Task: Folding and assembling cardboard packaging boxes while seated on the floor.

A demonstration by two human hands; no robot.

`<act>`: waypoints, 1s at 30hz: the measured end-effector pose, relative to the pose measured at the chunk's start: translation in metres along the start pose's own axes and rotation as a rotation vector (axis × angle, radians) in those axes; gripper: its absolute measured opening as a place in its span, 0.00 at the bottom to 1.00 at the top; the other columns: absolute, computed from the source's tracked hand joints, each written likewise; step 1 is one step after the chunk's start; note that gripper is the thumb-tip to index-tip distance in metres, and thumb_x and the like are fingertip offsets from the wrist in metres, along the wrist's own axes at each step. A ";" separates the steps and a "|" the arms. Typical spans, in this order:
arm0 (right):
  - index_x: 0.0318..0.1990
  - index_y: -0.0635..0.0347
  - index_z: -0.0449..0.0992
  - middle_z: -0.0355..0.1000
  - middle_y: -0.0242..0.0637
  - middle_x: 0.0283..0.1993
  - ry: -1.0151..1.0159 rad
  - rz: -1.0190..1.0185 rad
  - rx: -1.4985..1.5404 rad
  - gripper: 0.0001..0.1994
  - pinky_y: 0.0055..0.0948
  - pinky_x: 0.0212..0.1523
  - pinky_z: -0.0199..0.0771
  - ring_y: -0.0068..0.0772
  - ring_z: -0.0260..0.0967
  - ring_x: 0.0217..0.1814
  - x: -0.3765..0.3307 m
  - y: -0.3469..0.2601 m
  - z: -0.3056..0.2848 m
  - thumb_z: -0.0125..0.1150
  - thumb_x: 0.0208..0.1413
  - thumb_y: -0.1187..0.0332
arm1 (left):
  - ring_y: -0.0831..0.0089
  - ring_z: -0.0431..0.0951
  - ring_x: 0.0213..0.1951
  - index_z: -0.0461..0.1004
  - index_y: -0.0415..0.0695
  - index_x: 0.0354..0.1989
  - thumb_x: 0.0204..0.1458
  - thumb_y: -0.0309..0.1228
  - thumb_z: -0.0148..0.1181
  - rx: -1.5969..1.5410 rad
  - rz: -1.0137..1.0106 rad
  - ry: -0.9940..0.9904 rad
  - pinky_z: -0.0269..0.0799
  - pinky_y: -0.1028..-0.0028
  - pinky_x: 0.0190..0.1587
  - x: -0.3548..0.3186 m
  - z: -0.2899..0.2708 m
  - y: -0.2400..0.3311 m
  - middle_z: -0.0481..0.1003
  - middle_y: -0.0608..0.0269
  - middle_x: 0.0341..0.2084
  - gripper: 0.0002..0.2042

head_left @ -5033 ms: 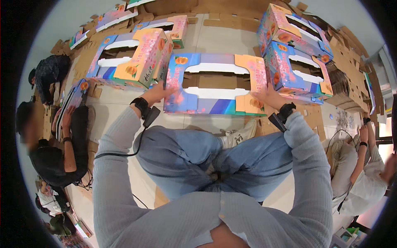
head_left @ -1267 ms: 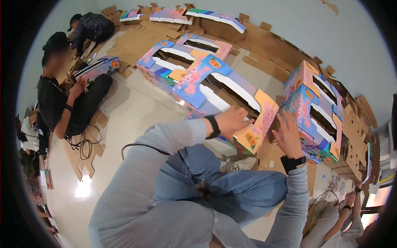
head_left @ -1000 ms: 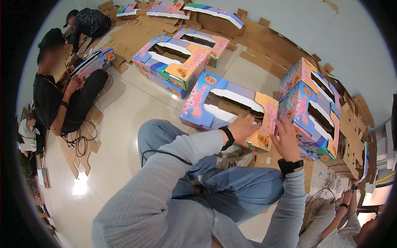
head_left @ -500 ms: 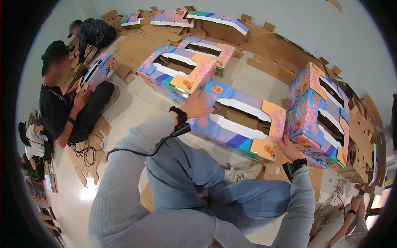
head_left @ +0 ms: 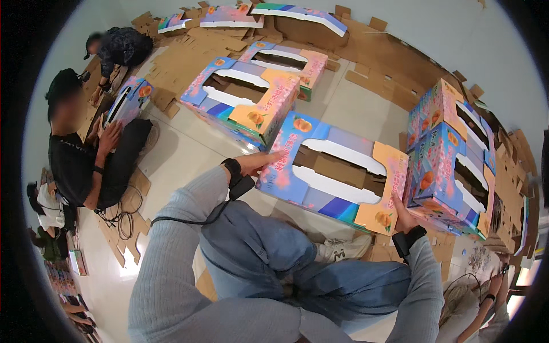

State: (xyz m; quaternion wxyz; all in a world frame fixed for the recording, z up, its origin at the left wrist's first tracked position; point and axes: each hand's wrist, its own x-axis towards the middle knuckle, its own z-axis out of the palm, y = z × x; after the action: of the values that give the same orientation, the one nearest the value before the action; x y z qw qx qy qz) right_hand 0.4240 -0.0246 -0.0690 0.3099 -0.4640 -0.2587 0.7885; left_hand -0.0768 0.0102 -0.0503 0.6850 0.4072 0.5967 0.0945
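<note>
In front of my crossed legs is a colourful cardboard box (head_left: 309,197), printed in blue, purple, pink and orange, with a long opening in its top edged by white flaps. My left hand (head_left: 255,163) grips its left end, thumb near the top edge and the other fingers partly hidden. At the opposite end my right hand (head_left: 405,217) presses on the orange side, fingers around the lower corner. Brown cardboard shows inside the opening. A strap with a dark device sits on each of my wrists.
Two similar boxes (head_left: 235,94) stand beyond on the left, and more boxes (head_left: 440,166) stand close by my right hand. Flattened brown cardboard (head_left: 189,63) lies along the wall. A person (head_left: 86,143) sits at left holding a box; another person's arms (head_left: 486,300) show lower right.
My left hand has moved from the box's top corner down to its left end, gripping it. The box looks slightly nearer and shifted to the right, my right hand still against it.
</note>
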 end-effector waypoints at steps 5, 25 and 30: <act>0.64 0.58 0.61 0.66 0.36 0.61 -0.005 -0.012 0.018 0.25 0.32 0.60 0.67 0.31 0.66 0.60 0.003 0.001 -0.001 0.50 0.66 0.54 | 0.77 0.79 0.41 0.72 0.45 0.51 0.53 0.65 0.50 -0.126 -0.002 -0.026 0.74 0.80 0.41 0.002 0.001 -0.003 0.78 0.63 0.42 0.34; 0.60 0.70 0.61 0.65 0.56 0.58 0.448 -0.748 -1.890 0.34 0.42 0.58 0.67 0.53 0.64 0.59 -0.045 -0.040 0.111 0.61 0.53 0.54 | 0.51 0.72 0.54 0.68 0.38 0.56 0.51 0.58 0.54 1.225 0.078 0.414 0.68 0.58 0.55 -0.072 0.019 0.064 0.73 0.41 0.49 0.35; 0.57 0.71 0.63 0.67 0.53 0.56 0.093 -0.999 -1.813 0.37 0.44 0.58 0.65 0.52 0.65 0.58 -0.013 0.000 0.201 0.69 0.45 0.53 | 0.57 0.68 0.59 0.64 0.42 0.61 0.43 0.51 0.67 1.220 0.786 0.621 0.65 0.57 0.58 -0.026 0.042 0.060 0.67 0.55 0.59 0.38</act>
State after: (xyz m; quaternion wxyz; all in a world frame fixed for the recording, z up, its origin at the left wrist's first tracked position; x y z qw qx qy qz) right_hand 0.2498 -0.0581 0.0258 0.1457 -0.3928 -0.9060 0.0606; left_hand -0.0251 0.0148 0.0078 0.0591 0.8472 0.5193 0.0950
